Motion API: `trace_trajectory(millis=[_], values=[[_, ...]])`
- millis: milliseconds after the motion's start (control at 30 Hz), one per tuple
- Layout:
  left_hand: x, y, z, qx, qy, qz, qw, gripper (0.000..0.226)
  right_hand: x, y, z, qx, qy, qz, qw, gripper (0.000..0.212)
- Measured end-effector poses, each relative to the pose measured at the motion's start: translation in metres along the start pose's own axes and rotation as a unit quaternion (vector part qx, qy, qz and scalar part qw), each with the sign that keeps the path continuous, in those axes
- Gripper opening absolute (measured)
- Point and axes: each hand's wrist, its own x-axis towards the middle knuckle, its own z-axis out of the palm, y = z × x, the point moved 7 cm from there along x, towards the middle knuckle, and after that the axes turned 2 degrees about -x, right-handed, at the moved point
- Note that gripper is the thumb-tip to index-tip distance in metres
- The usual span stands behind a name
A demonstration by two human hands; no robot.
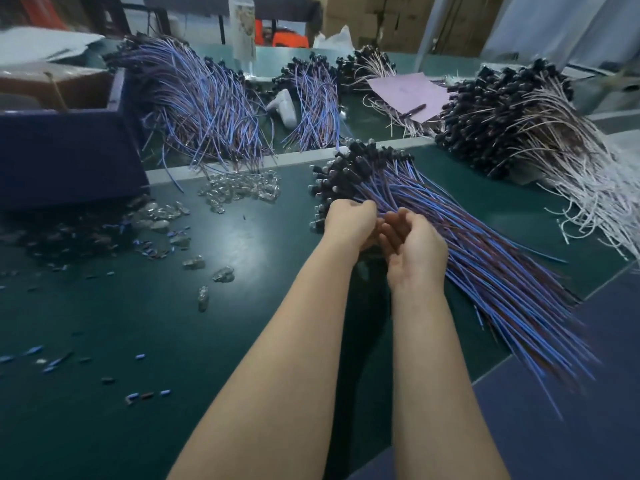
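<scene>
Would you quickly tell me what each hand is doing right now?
Left hand: fingers curled at the blue wire bundle; a grip cannot be told.
Right hand: open, loosely cupped, nothing seen in it.

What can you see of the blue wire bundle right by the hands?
The wire bundle is a fanned sheaf of thin blue and dark red insulated leads, each ending in a black head, some with clear bulbs. It lies flat on the green table, heads up-left, loose ends spreading down-right past the table's edge. The left hand, fingers curled, meets it beside the heads; the cupped right hand rests against the leads.
</scene>
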Motion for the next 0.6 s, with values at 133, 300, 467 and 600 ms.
trace_trajectory(millis=[133, 300, 467, 600], values=[[-0.014, 0.024, -0.033, 0.061, 0.059, 0.101, 0.991, 0.02, -0.026, -0.003, 0.039, 0.0, -0.053, -0.046, 0.998, 0.021], [-0.052, 0.061, -0.115, -0.004, 0.143, 0.192, 0.971, 0.016, -0.078, 0.012, 0.11, -0.03, -0.158, -0.064, 0.985, 0.023], [-0.114, 0.072, -0.238, -0.114, 0.327, 0.263, 0.9, 0.012, -0.151, 0.07, 0.181, -0.117, -0.292, -0.065, 0.947, 0.018], [-0.161, 0.069, -0.326, -0.205, 0.437, 0.275, 0.832, 0.013, -0.217, 0.138, 0.227, -0.258, -0.438, -0.083, 0.857, 0.013]])
